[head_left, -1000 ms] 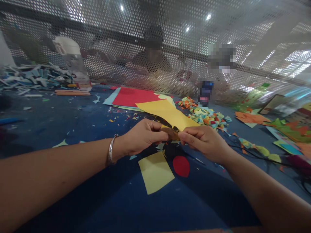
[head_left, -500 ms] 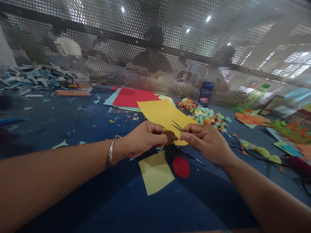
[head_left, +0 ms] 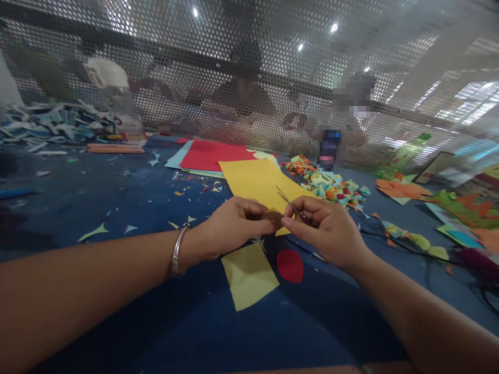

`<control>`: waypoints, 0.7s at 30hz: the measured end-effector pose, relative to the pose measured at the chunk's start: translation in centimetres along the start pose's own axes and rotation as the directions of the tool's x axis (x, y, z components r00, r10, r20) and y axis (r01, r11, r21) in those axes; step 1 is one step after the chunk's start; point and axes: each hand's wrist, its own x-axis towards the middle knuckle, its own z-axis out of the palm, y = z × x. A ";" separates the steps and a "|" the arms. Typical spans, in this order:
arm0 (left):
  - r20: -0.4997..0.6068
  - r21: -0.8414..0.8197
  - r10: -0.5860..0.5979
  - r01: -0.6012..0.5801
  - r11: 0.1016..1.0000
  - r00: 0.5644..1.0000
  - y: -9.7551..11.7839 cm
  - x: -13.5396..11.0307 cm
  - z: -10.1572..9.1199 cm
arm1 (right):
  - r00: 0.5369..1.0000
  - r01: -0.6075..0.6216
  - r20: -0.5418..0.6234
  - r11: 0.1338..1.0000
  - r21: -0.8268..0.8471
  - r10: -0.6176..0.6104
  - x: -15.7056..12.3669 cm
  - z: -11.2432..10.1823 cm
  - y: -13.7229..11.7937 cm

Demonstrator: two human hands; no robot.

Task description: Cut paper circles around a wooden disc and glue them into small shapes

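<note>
My left hand (head_left: 234,224) pinches the near edge of a yellow paper sheet (head_left: 259,183) and holds it just above the blue table (head_left: 117,208). A silver bangle sits on that wrist. My right hand (head_left: 325,228) is closed on small scissors (head_left: 290,203) whose thin blades point up and left over the sheet. Both hands meet at the sheet's near corner. Below them lie a pale yellow paper piece (head_left: 249,274) and a red paper oval (head_left: 290,265).
Red and light-blue sheets (head_left: 212,155) lie behind the yellow one. A heap of coloured cuttings (head_left: 331,188) sits at right, more coloured paper (head_left: 460,208) far right, a scrap pile (head_left: 54,127) and a clear bottle (head_left: 117,98) far left. A perforated screen (head_left: 249,67) with people behind closes the back.
The scissors came out from behind my right fingers and now stick up over the yellow sheet. Both hands stayed in the same spot, shifting slightly.
</note>
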 end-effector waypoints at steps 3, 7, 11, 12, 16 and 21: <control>-0.051 -0.122 -0.002 -0.004 0.992 0.999 -0.1 -0.1 0.3 | 0.998 -0.020 -0.066 0.999 0.028 0.021 0.1 0.0 0.1; -0.056 -0.247 -0.058 0.042 0.968 0.997 -0.3 -0.4 0.6 | 0.998 -0.012 -0.068 0.999 0.050 0.015 0.2 0.1 -0.1; -0.129 -0.234 -0.005 -0.026 0.972 0.992 -0.2 -0.4 0.6 | 0.999 -0.026 -0.032 0.998 0.063 0.028 0.1 0.0 -0.2; -0.152 -0.226 0.006 -0.040 0.973 0.988 -0.2 -0.3 0.5 | 0.999 -0.036 -0.008 0.998 0.059 0.037 0.0 -0.1 -0.1; -0.176 -0.204 0.040 -0.076 0.976 0.983 0.0 -0.1 0.2 | 0.996 -0.067 0.055 0.998 0.004 0.067 -0.1 -0.5 0.4; -0.126 -0.214 0.073 -0.099 0.972 0.989 0.0 -0.1 -0.1 | 0.996 -0.067 0.062 0.998 -0.013 0.068 -0.2 -0.7 0.7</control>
